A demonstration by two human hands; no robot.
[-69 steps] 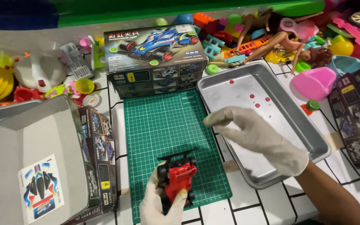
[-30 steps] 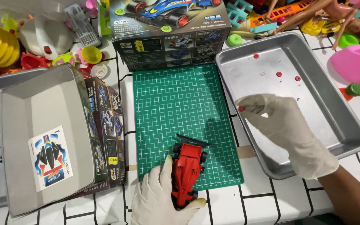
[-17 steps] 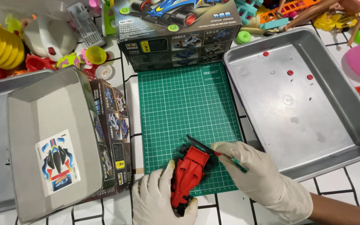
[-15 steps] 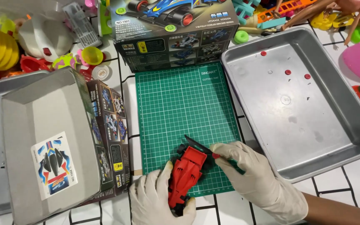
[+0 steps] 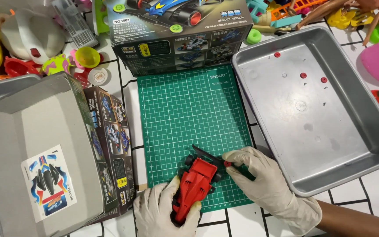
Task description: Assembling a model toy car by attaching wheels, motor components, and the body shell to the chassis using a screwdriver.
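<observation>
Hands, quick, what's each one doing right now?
Left hand: closed around the red toy car.
Right hand: pinching a small red part at the car.

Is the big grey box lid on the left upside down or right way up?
Upside down. The box lid lies with its hollow grey inside facing up, and a sticker sheet rests in it.

Bright, even light from overhead, colours vivid. Soft short shadows under the gloved hands, w/ a dull sheen on the metal tray [image 5: 373, 131], no hard glare. Centre sharp; slight wide-angle stretch and softness twd the edges, esp. top corners.
</observation>
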